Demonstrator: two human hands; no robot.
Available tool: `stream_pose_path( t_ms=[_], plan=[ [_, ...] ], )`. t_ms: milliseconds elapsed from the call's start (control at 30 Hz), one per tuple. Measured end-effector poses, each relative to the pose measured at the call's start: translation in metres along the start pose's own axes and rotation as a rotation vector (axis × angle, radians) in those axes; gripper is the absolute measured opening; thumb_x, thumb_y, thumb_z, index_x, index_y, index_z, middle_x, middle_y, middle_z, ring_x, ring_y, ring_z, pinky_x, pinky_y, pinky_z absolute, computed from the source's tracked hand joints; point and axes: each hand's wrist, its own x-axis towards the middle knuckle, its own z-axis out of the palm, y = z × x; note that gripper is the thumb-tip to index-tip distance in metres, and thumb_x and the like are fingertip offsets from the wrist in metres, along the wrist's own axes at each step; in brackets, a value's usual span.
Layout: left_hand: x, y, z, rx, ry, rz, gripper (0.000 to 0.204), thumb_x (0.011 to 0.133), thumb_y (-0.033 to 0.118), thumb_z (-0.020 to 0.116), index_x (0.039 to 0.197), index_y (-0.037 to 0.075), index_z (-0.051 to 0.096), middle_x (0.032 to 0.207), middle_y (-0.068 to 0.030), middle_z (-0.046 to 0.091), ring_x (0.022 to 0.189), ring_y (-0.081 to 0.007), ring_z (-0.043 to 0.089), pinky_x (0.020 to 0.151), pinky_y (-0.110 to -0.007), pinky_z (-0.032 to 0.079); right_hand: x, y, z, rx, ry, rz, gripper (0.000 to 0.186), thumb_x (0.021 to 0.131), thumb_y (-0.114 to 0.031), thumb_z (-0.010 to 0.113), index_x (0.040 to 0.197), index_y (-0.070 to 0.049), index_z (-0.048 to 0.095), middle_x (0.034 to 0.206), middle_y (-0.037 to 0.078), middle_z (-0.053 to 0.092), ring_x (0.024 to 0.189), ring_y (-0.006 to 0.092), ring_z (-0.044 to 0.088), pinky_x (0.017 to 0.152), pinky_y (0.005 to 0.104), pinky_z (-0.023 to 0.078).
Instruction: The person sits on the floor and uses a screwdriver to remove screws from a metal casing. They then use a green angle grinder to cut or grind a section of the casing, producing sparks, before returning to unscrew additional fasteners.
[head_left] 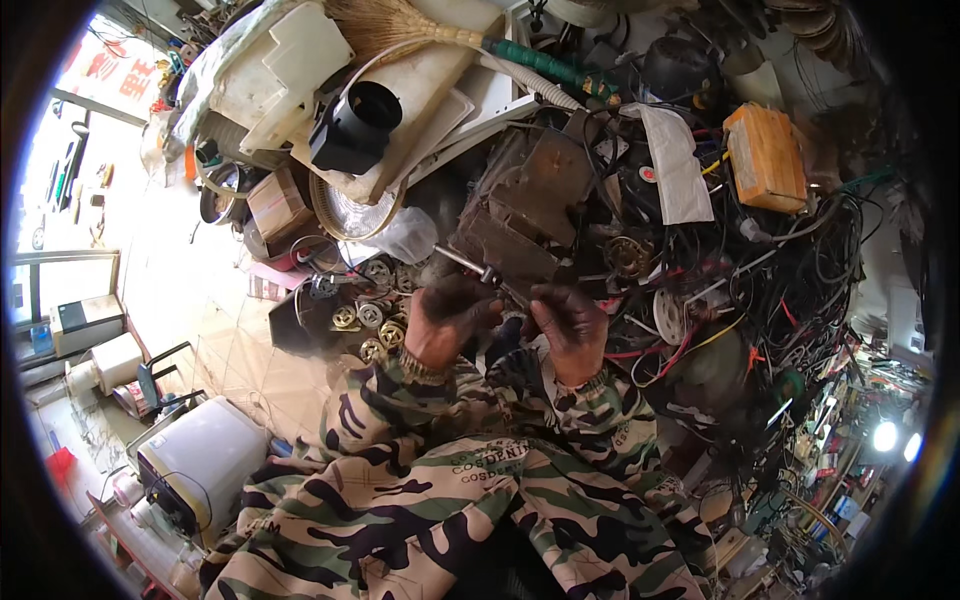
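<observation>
My left hand (450, 320), darkly stained, grips a metal shaft (462, 258) that sticks out up and to the left past my fingers, with a collar near its lower end. My right hand (570, 330) is closed just right of it, fingertips pinched around something small and dark that I cannot make out. Just beyond both hands sits a dark, grimy metal housing (535, 180). Several small brass and silver wheel parts (372, 315) lie left of my left hand, and a pale pulley (672, 312) lies to the right among wires.
Tangled cables (780, 300) crowd the right side. An orange block (762, 155), a white sheet (680, 170), a straw broom (390, 30) and a black plastic fitting (350, 140) lie at the back. A tiled floor (250, 340) and a white appliance (205, 460) are at the left.
</observation>
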Motion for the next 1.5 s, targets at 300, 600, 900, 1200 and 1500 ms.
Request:
stream_pose_path(
  t_ms=[300,600,900,1200,1500],
  plan=[
    [0.015,0.002,-0.004,-0.138,-0.085,0.008,0.02,0.083,0.001,0.073,0.102,-0.006,0.068,0.093,-0.01,0.07,0.083,-0.0138,0.065,0.076,-0.026,0.054,0.008,-0.028,0.039,-0.151,0.119,-0.151,0.023,0.087,-0.003,0.07,0.108,0.004,0.066,0.092,0.01,0.071,0.082,0.0121,0.066,0.072,0.025,0.053],
    [0.02,-0.011,-0.007,-0.265,-0.111,0.044,0.02,0.084,-0.002,0.071,0.103,-0.003,0.066,0.098,-0.009,0.069,0.088,-0.0141,0.065,0.078,-0.027,0.054,0.014,-0.027,0.035,-0.033,0.061,-0.041,0.022,0.085,-0.003,0.071,0.106,0.001,0.065,0.09,0.008,0.07,0.08,0.0122,0.066,0.07,0.0274,0.054],
    [0.023,-0.004,-0.011,-0.212,-0.084,0.042,0.019,0.086,-0.003,0.067,0.104,-0.003,0.065,0.097,-0.01,0.069,0.089,-0.0162,0.066,0.079,-0.029,0.055,0.022,-0.029,0.025,-0.068,0.032,-0.038,0.024,0.084,0.003,0.07,0.106,0.006,0.061,0.088,0.009,0.069,0.077,0.0118,0.065,0.069,0.0251,0.053],
    [0.08,-0.078,-0.122,0.271,0.322,0.003,0.033,0.089,0.017,0.065,0.113,-0.005,0.061,0.102,-0.0137,0.069,0.09,-0.0189,0.064,0.078,-0.029,0.051,0.056,-0.016,0.013,-0.486,0.176,-0.293,0.024,0.085,-0.009,0.074,0.106,0.0,0.066,0.082,0.007,0.068,0.072,0.0131,0.065,0.06,0.03,0.053],
    [0.111,-0.137,-0.12,-0.098,0.319,-0.145,0.041,0.088,0.018,0.067,0.12,-0.006,0.057,0.099,-0.0156,0.068,0.081,-0.023,0.067,0.069,-0.033,0.055,0.071,-0.013,0.006,-0.643,0.162,-0.232,0.022,0.085,-0.016,0.075,0.105,-0.009,0.069,0.085,0.009,0.065,0.07,0.0224,0.064,0.056,0.0417,0.054]
  ],
)
